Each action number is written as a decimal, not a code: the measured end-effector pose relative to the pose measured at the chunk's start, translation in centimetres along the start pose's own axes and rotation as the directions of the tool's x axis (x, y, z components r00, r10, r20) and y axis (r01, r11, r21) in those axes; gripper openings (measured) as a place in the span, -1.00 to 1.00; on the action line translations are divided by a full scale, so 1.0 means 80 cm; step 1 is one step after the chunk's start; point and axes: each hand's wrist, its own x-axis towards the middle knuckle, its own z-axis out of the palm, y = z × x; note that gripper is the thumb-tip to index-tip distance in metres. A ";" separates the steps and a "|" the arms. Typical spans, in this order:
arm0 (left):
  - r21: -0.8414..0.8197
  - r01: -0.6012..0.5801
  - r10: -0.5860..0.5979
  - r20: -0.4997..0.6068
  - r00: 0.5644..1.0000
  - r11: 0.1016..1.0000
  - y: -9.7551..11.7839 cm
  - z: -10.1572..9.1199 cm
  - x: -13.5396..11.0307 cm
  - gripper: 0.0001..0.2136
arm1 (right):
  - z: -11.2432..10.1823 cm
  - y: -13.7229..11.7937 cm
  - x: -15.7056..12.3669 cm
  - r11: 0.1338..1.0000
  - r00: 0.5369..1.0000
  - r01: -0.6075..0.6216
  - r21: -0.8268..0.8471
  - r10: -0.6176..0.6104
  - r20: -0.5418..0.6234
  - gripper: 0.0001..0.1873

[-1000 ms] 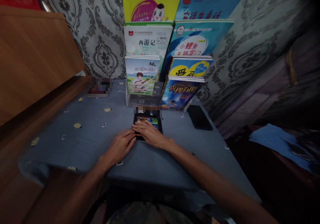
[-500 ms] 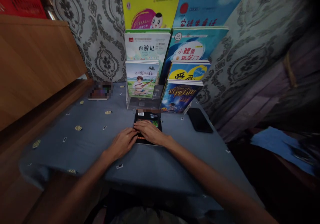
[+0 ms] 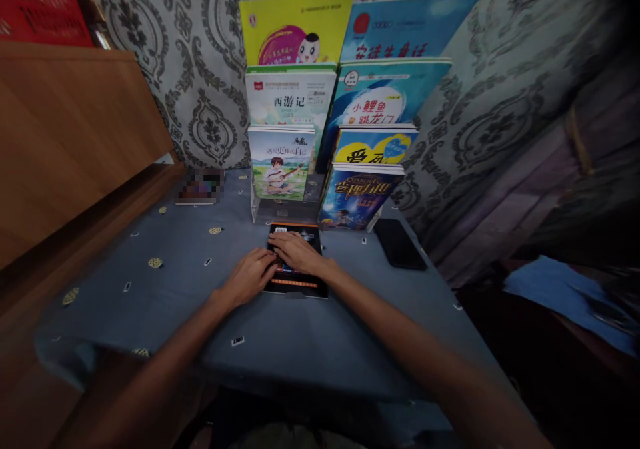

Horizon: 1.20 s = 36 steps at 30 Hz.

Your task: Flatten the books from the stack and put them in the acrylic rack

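At left, the grey-blue, cloth-covered counter [image 3: 175,295] gives sliding room. The bare left hand [image 3: 249,275] touches the left edge of the thin black book with an orange stripe [image 3: 297,283], flat on the counter; I can't quite tell if that grip pinches. The book looks light, bendy and slick, best held by its sides. The bare right hand [image 3: 298,253] lies spread on top, pinching nothing. The flat black phone [image 3: 400,243] sits near the counter's right edge.

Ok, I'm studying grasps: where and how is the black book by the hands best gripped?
The black book is probably best pinched at its near edge, coming from the near side: it lies flat and thin, with that edge uncovered.
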 end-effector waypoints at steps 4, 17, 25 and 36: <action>0.023 0.029 -0.029 -0.020 0.999 0.999 -0.011 0.010 0.013 -0.77 | 0.001 0.011 0.013 0.999 0.999 -0.040 -0.031 0.041 0.015 -0.59; 0.011 0.226 -0.225 -0.019 0.974 0.974 -0.032 0.041 0.028 -0.68 | -0.014 0.014 -0.032 0.894 0.912 -0.408 -0.183 0.388 -0.135 -0.59; -0.595 0.286 -0.375 -0.028 0.927 0.751 -0.025 0.042 0.042 -0.68 | -0.011 0.000 -0.090 0.774 0.789 -0.609 -0.172 0.571 -0.225 -0.54; -0.882 0.467 -0.495 0.433 0.753 -0.062 0.007 0.022 0.055 -0.62 | 0.007 0.042 -0.109 0.804 0.719 -0.450 0.390 0.585 -0.376 -0.36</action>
